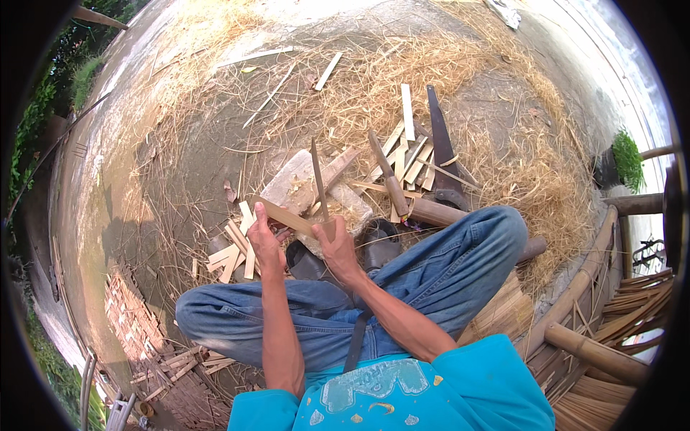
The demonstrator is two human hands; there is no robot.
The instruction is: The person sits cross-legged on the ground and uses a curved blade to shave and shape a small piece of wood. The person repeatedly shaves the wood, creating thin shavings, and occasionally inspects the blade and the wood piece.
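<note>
Knife (318,176): handle partly covered by right fingers (332,234). Brown pole (437,213): middle hidden under jeans (460,255). Dark footwear (382,250): rear parts behind jeans. Blue shirt (438,395): cut off by lower edge. Thin dark object (650,253), far right: too small to identify.

The strip (284,215) near the centre looks like smooth, matt wood; the knife (318,179) has a dull, dark metal blade. Towards one o'clock, the saw (440,136) has a matt metal blade, and the straw (402,75) is rough. At four o'clock, the pole (593,352) is smooth bamboo. The shirt (467,381), towards five, is cloth; the jeans (460,251), denim.
</note>
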